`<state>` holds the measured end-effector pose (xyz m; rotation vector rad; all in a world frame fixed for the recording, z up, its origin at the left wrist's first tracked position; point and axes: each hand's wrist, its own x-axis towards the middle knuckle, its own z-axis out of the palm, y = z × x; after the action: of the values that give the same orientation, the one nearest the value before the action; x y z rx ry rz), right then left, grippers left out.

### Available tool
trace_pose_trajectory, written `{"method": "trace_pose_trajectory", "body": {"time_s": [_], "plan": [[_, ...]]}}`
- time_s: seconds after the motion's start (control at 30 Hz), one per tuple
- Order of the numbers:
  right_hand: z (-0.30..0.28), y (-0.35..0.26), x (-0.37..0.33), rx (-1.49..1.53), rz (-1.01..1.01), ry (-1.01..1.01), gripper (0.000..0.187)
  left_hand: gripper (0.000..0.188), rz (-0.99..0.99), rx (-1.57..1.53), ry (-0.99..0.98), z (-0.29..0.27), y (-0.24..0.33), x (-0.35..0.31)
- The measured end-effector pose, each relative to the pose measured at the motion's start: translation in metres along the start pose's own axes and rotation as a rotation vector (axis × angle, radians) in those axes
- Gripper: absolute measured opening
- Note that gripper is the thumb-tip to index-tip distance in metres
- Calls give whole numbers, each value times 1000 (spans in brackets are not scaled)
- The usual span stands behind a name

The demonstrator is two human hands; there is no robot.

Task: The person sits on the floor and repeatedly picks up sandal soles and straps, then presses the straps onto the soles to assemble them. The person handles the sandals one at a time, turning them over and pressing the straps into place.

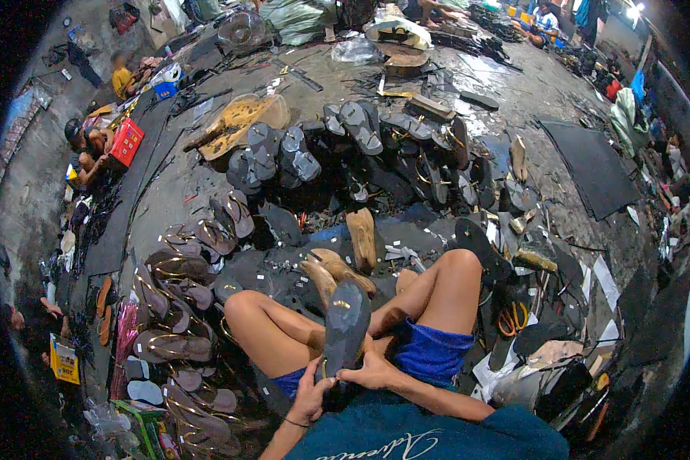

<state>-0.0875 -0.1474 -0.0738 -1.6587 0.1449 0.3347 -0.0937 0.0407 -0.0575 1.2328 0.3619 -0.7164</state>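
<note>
Seated on the floor (575,253) amid piled sandals (176,268). Left hand (312,392) and right hand (369,373) both gripping the heel end of a dark sole (346,320), fingers clamped on it, held upright between bare knees, just above the lap.

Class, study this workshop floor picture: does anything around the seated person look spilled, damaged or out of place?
Nothing looks broken or spilled. Both the left hand and right hand hold a dark sandal sole upright over the lap. The sandals lie in rough overlapping rows, and orange-handled scissors lie loose among scraps on the floor.
</note>
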Motion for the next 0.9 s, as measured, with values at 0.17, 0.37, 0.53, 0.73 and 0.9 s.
{"method": "trace_pose_trajectory", "body": {"time_s": [0.17, 0.37, 0.53, 0.73, 0.9], "plan": [[-40, -81, -19, 451, -102, 69, 108, 87, 150, -95, -201, -6, 56, -5], [-39, -78, 1, -1, -165, 129, 81, 50, 318, -605, -518, 49, 102, 84], [-86, -62, -17, 235, 27, 121, 72, 62, 401, -472, 23, 39, 126, 140], [-121, 1, 61, -237, -183, 467, 57, 77, 181, -1121, -705, 26, 112, 138], [-106, -102, 109, -81, -434, 180, 46, 78, 4, -1237, -854, 47, 86, 119]]}}
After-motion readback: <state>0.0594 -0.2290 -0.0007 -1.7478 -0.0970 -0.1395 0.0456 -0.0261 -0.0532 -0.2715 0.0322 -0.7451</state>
